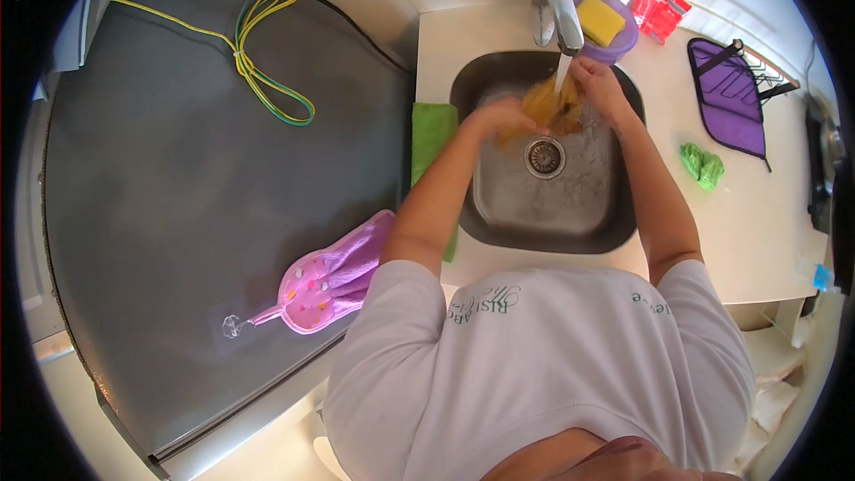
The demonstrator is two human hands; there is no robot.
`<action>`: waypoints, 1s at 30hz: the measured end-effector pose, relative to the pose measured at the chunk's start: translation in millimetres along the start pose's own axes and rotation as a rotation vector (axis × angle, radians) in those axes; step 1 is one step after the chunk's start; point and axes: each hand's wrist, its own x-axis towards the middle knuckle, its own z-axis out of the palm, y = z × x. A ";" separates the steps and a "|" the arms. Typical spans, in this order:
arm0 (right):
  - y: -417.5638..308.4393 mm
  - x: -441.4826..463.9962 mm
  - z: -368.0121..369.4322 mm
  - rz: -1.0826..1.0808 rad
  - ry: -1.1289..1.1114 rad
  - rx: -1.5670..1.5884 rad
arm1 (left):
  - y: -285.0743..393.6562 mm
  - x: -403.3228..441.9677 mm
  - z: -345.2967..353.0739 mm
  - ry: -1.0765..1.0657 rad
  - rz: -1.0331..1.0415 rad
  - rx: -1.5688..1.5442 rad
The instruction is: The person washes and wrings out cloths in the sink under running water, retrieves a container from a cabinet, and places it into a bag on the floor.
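Water runs from the chrome faucet (557, 13) onto a yellow-brown item (550, 107), perhaps a cloth, over the steel sink (508, 205). My left hand (515, 117) grips its lower left side, fingers partly hidden by the item. On the upper right side my right hand (597, 85) has its fingers closed round the edge of the same item. The drain (545, 158) shows just below it.
Behind the faucet, a purple bowl (619, 49) holds a yellow sponge (600, 20) beside a red packet (657, 9). A green towel (432, 138) hangs left of the sink. Rightward are a green crumpled item (702, 167), a purple mat (730, 98) and a rack (773, 80).
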 end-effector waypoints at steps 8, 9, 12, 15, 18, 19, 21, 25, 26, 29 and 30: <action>-22.9 -10.8 -35.7 0.063 0.207 0.205 | -18.6 6.5 3.4 0.083 -0.079 -0.132; -16.7 -8.2 -40.9 0.089 0.212 0.103 | -14.1 7.4 0.7 0.119 -0.074 -0.148; 25.3 6.8 -43.3 0.191 0.189 -0.201 | 9.9 5.2 -0.6 0.104 -0.033 -0.445; 75.0 19.7 -24.8 0.344 0.116 -0.327 | 30.8 2.6 7.1 -0.096 0.072 -1.047; 93.9 2.2 15.7 0.522 -0.079 0.364 | 38.2 0.7 9.5 -0.147 0.147 -1.263; 95.2 -4.2 24.2 0.569 -0.174 0.669 | 29.2 6.7 7.5 -0.156 0.172 -1.324; 93.1 -11.3 34.3 0.563 -0.078 0.537 | 8.5 17.8 -2.6 -0.133 0.193 -1.403; 83.7 -14.7 0.1 0.501 -0.184 0.547 | -43.5 18.2 -18.3 -0.140 0.202 -1.487; 91.6 -4.1 -17.4 0.395 -0.226 0.664 | -49.7 17.5 -19.4 -0.174 0.218 -1.511; 77.8 2.9 -31.5 0.374 -0.236 0.993 | -48.3 13.4 3.5 -0.039 0.019 -1.544; 71.8 1.6 -21.8 0.407 -0.114 0.962 | -59.8 25.5 13.7 0.003 -0.010 -1.565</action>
